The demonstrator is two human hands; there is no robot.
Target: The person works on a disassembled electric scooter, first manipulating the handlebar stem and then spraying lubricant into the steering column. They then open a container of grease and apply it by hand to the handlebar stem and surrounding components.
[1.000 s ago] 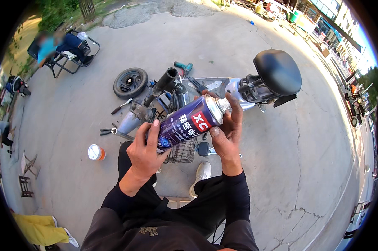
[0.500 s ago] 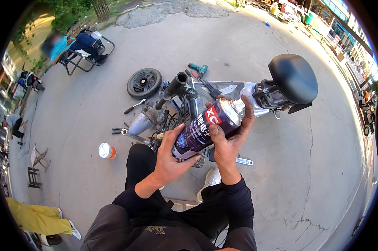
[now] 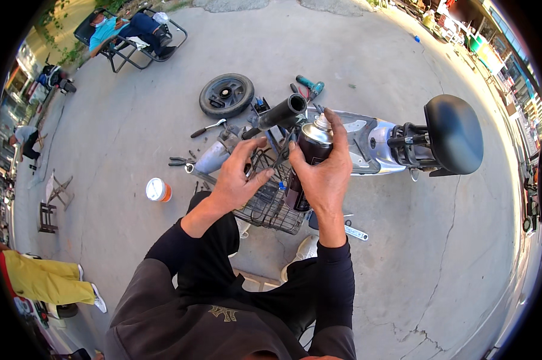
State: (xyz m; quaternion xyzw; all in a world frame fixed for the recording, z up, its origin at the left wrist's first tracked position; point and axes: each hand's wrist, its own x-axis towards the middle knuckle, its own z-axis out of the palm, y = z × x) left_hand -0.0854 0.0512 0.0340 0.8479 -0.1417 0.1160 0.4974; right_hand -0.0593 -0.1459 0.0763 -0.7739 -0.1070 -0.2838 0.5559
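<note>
My right hand (image 3: 322, 168) grips a dark aerosol can (image 3: 310, 144) upright, index finger at the silver top. Just to its left, my left hand (image 3: 238, 183) is open, off the can, with fingers curved and apart. Behind both hands lies a partly dismantled electric scooter (image 3: 373, 144) with a black seat (image 3: 454, 133), an upright black tube (image 3: 283, 114) and a bluish cylindrical part (image 3: 209, 157). A wire basket (image 3: 271, 213) sits below my hands, partly hidden by them.
Around the scooter lie a loose wheel (image 3: 226, 94), drill (image 3: 310, 87), ratchet (image 3: 207, 128), pliers (image 3: 181, 161) and wrench (image 3: 356, 233). An orange-white tub (image 3: 159, 190) stands left. One person reclines on a chair (image 3: 127, 45); someone in yellow trousers (image 3: 43, 279) is nearby.
My left hand has released the can and moved slightly apart from it. The can, tilted before, is now more upright in my right hand. The view has shifted.
</note>
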